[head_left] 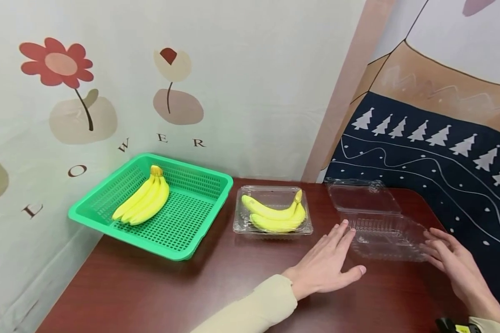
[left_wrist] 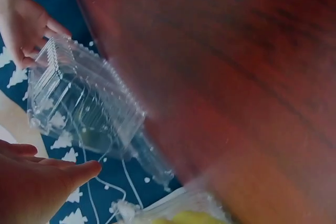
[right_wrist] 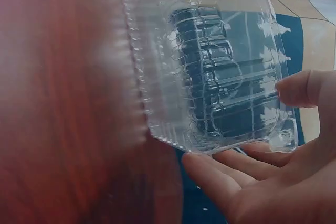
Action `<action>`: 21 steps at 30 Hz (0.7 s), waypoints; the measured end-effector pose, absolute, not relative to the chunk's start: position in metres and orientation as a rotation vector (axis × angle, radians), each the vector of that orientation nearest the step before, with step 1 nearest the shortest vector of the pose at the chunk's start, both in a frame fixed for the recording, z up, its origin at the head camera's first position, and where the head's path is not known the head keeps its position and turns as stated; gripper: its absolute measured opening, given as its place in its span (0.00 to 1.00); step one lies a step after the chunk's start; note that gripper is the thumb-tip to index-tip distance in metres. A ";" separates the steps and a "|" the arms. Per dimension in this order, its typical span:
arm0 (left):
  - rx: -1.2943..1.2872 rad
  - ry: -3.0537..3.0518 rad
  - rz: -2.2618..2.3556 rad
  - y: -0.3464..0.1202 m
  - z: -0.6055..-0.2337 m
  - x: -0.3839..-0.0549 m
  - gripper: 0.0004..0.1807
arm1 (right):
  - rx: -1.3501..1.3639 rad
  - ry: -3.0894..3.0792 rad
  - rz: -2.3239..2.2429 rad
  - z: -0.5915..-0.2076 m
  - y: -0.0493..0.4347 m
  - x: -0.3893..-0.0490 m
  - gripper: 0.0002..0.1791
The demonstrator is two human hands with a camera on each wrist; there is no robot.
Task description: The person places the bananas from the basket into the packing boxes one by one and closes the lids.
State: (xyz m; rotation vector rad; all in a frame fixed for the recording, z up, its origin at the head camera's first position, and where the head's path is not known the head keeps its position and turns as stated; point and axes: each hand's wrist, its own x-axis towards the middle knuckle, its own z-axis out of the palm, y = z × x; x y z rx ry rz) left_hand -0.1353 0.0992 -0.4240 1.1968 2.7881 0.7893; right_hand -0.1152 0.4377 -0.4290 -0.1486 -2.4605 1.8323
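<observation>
An empty clear plastic clamshell container (head_left: 385, 240) stands on the table with its lid (head_left: 364, 196) swung back. Along its left side lies my left hand (head_left: 327, 261), palm down, fingers straight and thumb spread. At the container's right edge, my right hand (head_left: 456, 263) touches the plastic with extended fingers. In the right wrist view, the right thumb (right_wrist: 302, 88) lies by one wall and the fingertips meet the near rim. To the left, a second clear container (head_left: 239, 226) holds a small bunch of bananas (head_left: 277, 222); its lid appears closed.
A green plastic basket (head_left: 204, 231) sits at the table's left side, holding another bunch of bananas (head_left: 150, 196). The dark red wooden table (head_left: 233, 286) meets a printed curtain (head_left: 254, 92) behind. Navy patterned cloth (head_left: 454, 185) hangs along the right side.
</observation>
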 end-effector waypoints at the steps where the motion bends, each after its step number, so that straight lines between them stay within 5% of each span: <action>1: 1.200 2.786 0.779 0.100 -0.425 -0.135 0.44 | -0.118 -2.417 1.908 -0.432 0.437 -0.114 0.15; 21: 1.384 2.706 0.505 0.073 -0.441 -0.112 0.43 | 0.144 -2.365 2.031 -0.460 0.425 -0.098 0.25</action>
